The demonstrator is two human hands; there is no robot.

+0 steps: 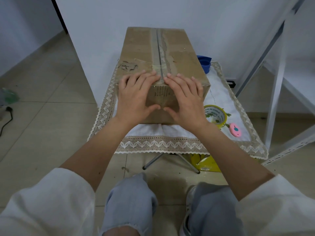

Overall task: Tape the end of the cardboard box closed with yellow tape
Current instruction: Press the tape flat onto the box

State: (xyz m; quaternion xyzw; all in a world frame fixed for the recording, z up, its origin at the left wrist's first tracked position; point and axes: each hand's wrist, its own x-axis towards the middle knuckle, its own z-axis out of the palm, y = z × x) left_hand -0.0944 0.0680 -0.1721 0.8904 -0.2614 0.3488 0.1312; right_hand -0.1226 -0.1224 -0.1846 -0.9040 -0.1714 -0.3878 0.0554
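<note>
I am looking into what reads as a room in a home. A small folding table (172,160) is standing on a beige tiled floor (42,92), and a white cloth with lace trim (158,143) is covering it. Plain white walls (213,17) are rising just behind the table. To the right of the table a white metal shelving frame (276,86) is leaning into view. Left of the table, a black cable (6,120) is trailing across the floor, and under the table a yellow bag (207,163) is lying.
</note>
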